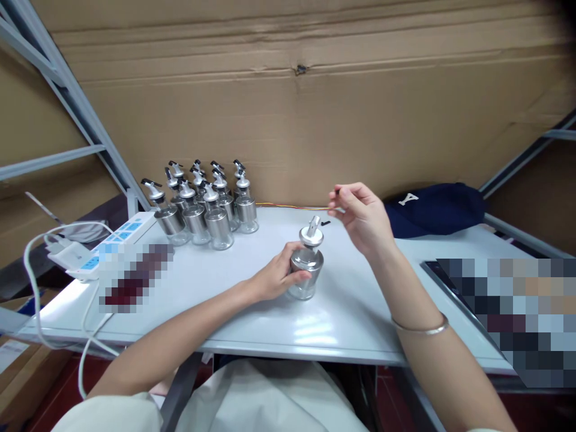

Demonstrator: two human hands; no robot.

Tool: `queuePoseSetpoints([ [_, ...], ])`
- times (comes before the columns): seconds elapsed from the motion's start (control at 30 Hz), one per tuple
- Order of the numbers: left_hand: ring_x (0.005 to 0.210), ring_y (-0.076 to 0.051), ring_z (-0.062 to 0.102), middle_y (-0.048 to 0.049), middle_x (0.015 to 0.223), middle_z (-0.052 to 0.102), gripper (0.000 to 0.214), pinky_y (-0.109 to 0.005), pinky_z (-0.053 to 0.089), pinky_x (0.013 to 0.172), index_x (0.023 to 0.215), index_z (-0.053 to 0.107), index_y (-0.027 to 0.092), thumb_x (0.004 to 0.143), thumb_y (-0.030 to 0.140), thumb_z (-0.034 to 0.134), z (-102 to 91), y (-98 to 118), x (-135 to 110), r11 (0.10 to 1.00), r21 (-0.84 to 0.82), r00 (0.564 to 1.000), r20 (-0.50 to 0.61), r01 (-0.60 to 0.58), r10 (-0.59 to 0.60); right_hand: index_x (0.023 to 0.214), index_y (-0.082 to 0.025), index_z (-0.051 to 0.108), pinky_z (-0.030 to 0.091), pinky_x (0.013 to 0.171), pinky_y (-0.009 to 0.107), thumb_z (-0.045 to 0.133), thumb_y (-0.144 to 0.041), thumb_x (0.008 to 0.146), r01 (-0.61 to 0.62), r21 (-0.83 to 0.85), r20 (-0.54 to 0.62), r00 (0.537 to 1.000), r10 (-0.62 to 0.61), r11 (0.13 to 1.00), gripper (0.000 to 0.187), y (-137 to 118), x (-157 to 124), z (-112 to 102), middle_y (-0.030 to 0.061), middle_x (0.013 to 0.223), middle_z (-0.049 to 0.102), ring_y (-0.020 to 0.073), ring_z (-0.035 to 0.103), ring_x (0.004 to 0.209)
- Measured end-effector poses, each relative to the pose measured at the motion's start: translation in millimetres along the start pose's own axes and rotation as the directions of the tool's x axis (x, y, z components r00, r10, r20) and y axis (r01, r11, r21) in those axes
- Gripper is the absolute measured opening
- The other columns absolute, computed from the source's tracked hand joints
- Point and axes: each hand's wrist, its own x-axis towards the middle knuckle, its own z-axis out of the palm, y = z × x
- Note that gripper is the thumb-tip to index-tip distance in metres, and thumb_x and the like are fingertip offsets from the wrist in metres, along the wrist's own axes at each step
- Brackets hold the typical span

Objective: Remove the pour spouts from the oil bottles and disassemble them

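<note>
My left hand [281, 273] is wrapped round the body of an oil dispenser bottle [308, 260], which stands upright on the white table near its front. The bottle is glass with a steel sleeve, and a silver pour spout [312, 231] tops it. Just right of the spout shows a small black piece [325, 223]; whether it touches the spout I cannot tell. Raised above and right of the bottle, my right hand [362, 216] has thumb and fingers pinched together. Something dark and tiny shows at those fingertips, too small to name.
Several similar bottles [219, 225] with black-levered spouts stand grouped at the back left. A white power strip [130, 231] with plugs and cables lies at the left edge. At the back right is a navy cap [436, 210]. Cardboard [288, 132] walls the far side.
</note>
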Motion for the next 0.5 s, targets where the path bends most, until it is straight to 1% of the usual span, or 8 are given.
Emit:
queuePoseSetpoints([
  [0.03,0.087,-0.019,0.053,-0.0102,0.105,0.053,0.057,-0.032,0.042,0.08,0.111,0.033,0.017,0.082,0.066,0.042,-1.6,0,0,1.0,0.002,1.0,-0.002,0.006,-0.006,0.074,-0.019,0.06,0.048,0.055,0.02,0.075,-0.035,0.061,0.043,-0.112,-0.064,0.997,-0.05,0.993,0.026,5,8,-12,-0.0037,0.066,0.06,0.0063,0.055,0.054],
  [0.07,0.086,-0.018,0.053,-0.0095,0.103,0.054,0.057,-0.032,0.042,0.079,0.11,0.033,0.018,0.082,0.065,0.042,-3.3,1,0,1.0,0.008,1.0,-0.002,0.014,-0.014,0.073,-0.018,0.061,0.047,0.055,0.021,0.075,-0.031,0.059,0.039,-0.235,-0.085,0.994,-0.061,0.971,0.024,11,15,-25,-0.0045,0.06,0.057,0.0063,0.052,0.051],
  [0.1,0.085,-0.018,0.053,-0.0089,0.101,0.054,0.056,-0.032,0.042,0.079,0.11,0.033,0.018,0.082,0.065,0.042,-5.0,0,-1,1.0,0.016,1.0,-0.004,0.022,-0.022,0.073,-0.017,0.062,0.047,0.055,0.023,0.074,-0.029,0.057,0.011,-0.33,-0.089,0.995,-0.043,0.944,0.023,17,21,-37,-0.0044,0.056,0.056,0.007,0.05,0.049],
  [0.17,0.086,-0.018,0.052,-0.0083,0.1,0.054,0.054,-0.032,0.042,0.08,0.109,0.033,0.018,0.082,0.064,0.043,-8.3,-1,-1,0.999,0.033,0.999,-0.015,0.036,-0.036,0.069,-0.016,0.063,0.047,0.056,0.025,0.072,-0.024,0.053,-0.059,-0.482,-0.086,0.996,0.02,0.874,0.02,30,29,-57,-0.0019,0.058,0.059,0.0092,0.053,0.052],
  [0.23,0.088,-0.019,0.052,-0.0082,0.101,0.054,0.052,-0.033,0.041,0.081,0.109,0.033,0.018,0.083,0.062,0.044,-11.0,-2,-1,0.998,0.047,0.998,-0.028,0.051,-0.05,0.063,-0.015,0.063,0.047,0.058,0.025,0.068,-0.02,0.053,-0.1,-0.623,-0.055,0.995,0.084,0.775,0.013,41,33,-68,0.0005,0.059,0.063,0.0111,0.056,0.054],
  [0.3,0.089,-0.019,0.053,-0.0083,0.102,0.054,0.05,-0.033,0.041,0.082,0.108,0.033,0.018,0.083,0.06,0.044,-12.7,-2,-2,0.996,0.055,0.997,-0.038,0.066,-0.064,0.061,-0.016,0.064,0.048,0.06,0.026,0.065,-0.018,0.054,-0.122,-0.746,-0.042,0.99,0.136,0.655,0.007,48,33,-73,0.0015,0.058,0.065,0.0133,0.059,0.056],
  [0.37,0.09,-0.019,0.053,-0.0085,0.102,0.054,0.049,-0.033,0.041,0.083,0.108,0.033,0.018,0.083,0.059,0.045,-13.5,-1,-2,0.995,0.056,0.996,-0.044,0.078,-0.075,0.059,-0.016,0.065,0.049,0.064,0.025,0.064,-0.016,0.056,-0.123,-0.831,-0.037,0.985,0.166,0.543,0.004,52,32,-72,0.0016,0.058,0.067,0.0159,0.064,0.061],
  [0.5,0.09,-0.02,0.053,-0.009,0.104,0.054,0.046,-0.033,0.041,0.083,0.108,0.033,0.018,0.084,0.055,0.046,-13.3,1,-2,0.995,0.052,0.996,-0.049,0.083,-0.081,0.063,-0.017,0.07,0.05,0.068,0.023,0.062,-0.01,0.059,-0.127,-0.901,-0.02,0.967,0.253,0.414,0.011,52,29,-70,0.0022,0.064,0.072,0.0179,0.068,0.07],
])
